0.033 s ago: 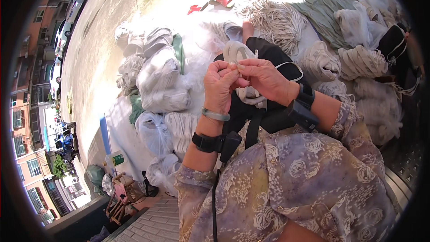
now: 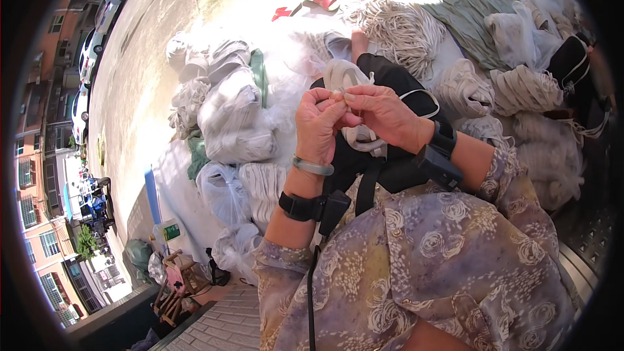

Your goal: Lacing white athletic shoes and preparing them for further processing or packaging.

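My left hand (image 2: 317,125) and my right hand (image 2: 389,117) meet fingertip to fingertip above my lap. Both are closed in a pinch, and what sits between the fingertips is too small to make out. Just behind and below them, a coiled bundle of off-white flat cord (image 2: 346,73) lies on black cloth (image 2: 403,172) over my lap; the hands cover its middle. A thin white loop (image 2: 426,95) curves over the black cloth beside my right wrist.
Clear plastic bags of white cord bundles (image 2: 237,123) lie to the left. A loose heap of off-white cord (image 2: 400,32) is ahead, with more coiled bundles (image 2: 463,88) to the right. Green-grey cloth (image 2: 471,23) spreads far right. A small wooden chair (image 2: 174,289) stands lower left.
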The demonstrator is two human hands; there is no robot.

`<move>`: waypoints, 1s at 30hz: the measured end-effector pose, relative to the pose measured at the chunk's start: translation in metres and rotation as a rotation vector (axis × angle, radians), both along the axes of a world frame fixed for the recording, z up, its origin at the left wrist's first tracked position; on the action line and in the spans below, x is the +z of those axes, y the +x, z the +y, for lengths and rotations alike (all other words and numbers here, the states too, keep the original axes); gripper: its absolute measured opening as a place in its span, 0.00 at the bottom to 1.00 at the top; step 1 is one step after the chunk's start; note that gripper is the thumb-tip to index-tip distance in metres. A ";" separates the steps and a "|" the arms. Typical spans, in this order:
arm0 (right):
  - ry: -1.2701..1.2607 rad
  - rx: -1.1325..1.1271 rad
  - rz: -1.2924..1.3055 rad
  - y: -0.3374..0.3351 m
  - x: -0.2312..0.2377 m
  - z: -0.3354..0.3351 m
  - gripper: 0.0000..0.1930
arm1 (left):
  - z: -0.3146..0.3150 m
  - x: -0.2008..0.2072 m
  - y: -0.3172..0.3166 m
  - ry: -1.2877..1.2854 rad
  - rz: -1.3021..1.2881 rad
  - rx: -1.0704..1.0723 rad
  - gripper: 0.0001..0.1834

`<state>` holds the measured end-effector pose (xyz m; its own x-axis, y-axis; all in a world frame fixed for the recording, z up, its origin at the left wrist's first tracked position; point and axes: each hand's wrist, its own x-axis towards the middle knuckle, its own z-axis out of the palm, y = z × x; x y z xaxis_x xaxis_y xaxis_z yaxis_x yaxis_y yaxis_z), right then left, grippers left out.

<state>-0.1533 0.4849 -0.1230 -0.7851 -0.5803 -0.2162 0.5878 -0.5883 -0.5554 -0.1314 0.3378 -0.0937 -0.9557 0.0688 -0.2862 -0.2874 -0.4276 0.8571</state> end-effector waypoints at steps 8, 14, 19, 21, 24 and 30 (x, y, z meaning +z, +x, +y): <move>0.260 -0.067 0.261 -0.011 0.016 0.006 0.07 | -0.003 0.007 -0.004 -0.078 0.006 -0.104 0.18; 0.354 -0.312 0.846 -0.028 0.092 0.012 0.08 | 0.011 0.035 -0.029 -0.446 0.356 -0.080 0.20; 0.127 -0.120 0.896 -0.043 0.167 0.018 0.09 | 0.026 0.063 -0.043 -0.707 0.738 -0.178 0.15; 0.144 -0.160 0.926 -0.043 0.201 0.013 0.09 | 0.033 0.070 -0.044 -0.618 0.746 -0.191 0.15; 0.234 -0.115 1.234 -0.062 0.251 0.040 0.11 | 0.055 0.094 -0.045 -0.491 0.729 -0.327 0.14; 0.636 -0.251 1.216 -0.106 0.222 0.030 0.08 | 0.049 0.085 -0.043 -0.347 0.596 -0.379 0.12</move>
